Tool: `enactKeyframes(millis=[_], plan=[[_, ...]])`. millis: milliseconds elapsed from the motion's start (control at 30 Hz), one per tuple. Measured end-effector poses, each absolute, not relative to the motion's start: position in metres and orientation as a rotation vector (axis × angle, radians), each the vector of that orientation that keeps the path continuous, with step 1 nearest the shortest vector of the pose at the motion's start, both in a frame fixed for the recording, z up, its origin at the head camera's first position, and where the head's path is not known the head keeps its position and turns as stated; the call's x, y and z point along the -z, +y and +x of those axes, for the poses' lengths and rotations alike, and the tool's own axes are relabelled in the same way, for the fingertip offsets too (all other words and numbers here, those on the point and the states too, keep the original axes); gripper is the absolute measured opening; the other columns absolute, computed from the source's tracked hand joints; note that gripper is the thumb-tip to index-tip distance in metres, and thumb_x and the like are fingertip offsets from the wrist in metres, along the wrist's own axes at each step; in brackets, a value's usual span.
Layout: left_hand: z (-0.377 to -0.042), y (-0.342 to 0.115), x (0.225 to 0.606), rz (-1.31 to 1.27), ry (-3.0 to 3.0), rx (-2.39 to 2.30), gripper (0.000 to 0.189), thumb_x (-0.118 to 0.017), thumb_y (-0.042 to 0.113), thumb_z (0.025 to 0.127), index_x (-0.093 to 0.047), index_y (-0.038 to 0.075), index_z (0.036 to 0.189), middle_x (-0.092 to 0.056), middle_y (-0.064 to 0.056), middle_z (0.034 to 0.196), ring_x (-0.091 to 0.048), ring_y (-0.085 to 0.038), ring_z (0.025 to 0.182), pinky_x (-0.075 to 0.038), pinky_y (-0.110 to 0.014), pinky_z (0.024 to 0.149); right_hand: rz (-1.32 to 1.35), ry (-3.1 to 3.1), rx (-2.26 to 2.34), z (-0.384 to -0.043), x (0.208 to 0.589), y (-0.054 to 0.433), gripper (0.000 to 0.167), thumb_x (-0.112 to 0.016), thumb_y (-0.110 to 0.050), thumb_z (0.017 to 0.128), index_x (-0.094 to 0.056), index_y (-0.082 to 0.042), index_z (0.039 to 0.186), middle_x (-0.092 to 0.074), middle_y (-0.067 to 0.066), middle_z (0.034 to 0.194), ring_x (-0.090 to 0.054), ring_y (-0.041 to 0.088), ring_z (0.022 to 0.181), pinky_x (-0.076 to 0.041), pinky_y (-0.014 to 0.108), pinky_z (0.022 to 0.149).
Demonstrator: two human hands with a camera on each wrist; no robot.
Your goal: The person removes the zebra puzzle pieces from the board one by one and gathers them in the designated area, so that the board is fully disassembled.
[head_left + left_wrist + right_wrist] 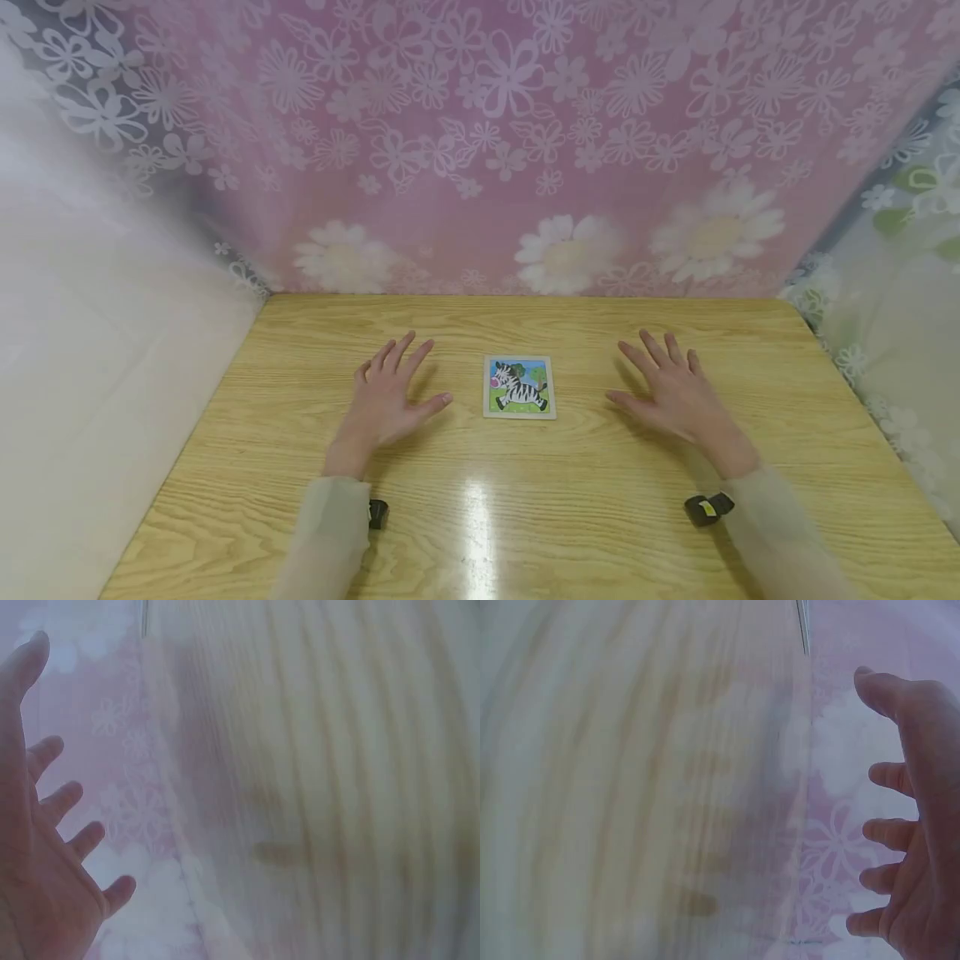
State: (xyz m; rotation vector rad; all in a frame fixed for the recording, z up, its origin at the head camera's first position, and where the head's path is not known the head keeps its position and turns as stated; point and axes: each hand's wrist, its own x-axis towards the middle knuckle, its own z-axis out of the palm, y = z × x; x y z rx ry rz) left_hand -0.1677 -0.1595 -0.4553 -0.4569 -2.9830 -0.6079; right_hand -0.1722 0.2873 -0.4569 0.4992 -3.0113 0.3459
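Note:
A small square zebra picture board with a pale border lies flat on the wooden table, between the two hands. To its left, my left hand has its fingers spread and holds nothing. My right hand is on the other side, fingers also apart and nothing in its grasp. Neither hand touches the board. The left wrist view shows the left palm with loosely extended fingers. In the right wrist view the right hand looks much the same, above the tabletop.
A pink flowered cloth hangs along the table's back edge. White sheeting borders the left side, and a flowered curtain borders the right. Black wrist devices sit at both sleeves.

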Motion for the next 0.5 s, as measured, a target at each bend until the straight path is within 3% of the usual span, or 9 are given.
enactKeyframes(millis=[233,500], plan=[[-0.174,-0.138,0.459,-0.563,-2.97,0.663,0.085,-0.057,0.071,0.091,-0.028,0.035,0.162,-0.025,-0.001,0.17,-0.026,-0.036,0.155,-0.027,-0.071,0.112,0.664,-2.969,-0.407,-0.186,0.461,0.268,0.077,-0.066,-0.054,0.095,-0.044,-0.012,0.155,-0.034,0.029,0.161,-0.025,0.055,0.15,-0.028,0.077,0.109],[-0.181,-0.112,0.458,-0.669,-3.014,0.662,0.079,-0.064,0.062,0.092,-0.035,0.033,0.159,-0.029,-0.001,0.168,-0.03,-0.034,0.152,-0.031,-0.069,0.11,0.729,-2.969,-0.476,-0.198,0.466,0.246,0.071,-0.066,-0.047,0.096,-0.048,-0.007,0.151,-0.04,0.028,0.158,-0.028,0.05,0.151,-0.03,0.065,0.117]])
